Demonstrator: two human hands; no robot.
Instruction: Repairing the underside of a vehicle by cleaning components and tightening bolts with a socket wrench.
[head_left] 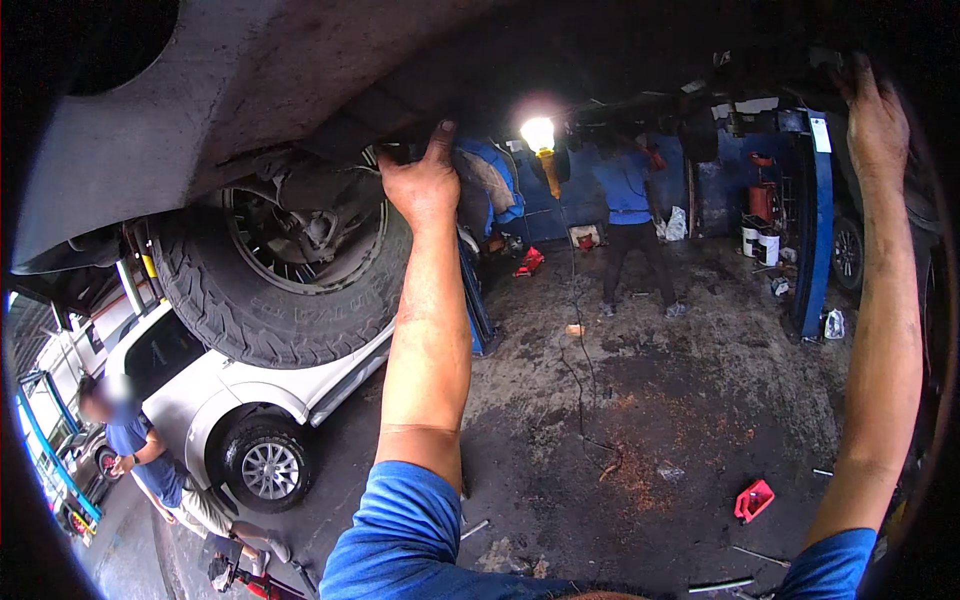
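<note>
Overhead | left hand [422,185]: thumb spread | right hand [878,130]: fingers parted | underbody [290,85] contact unclear

Lamp: the work light with the yellow handle [541,148] shines so white its bulb is washed out.
Car belly: the grey-brown metal underside [265,90] is dim, almost black at top middle.
Daylight: comes from the left, brightening the shiny white car [232,388].
Edges: black and round, straight lines bent.
Smudge: hides the head of the blue-shirted person [142,440] at left.
</note>
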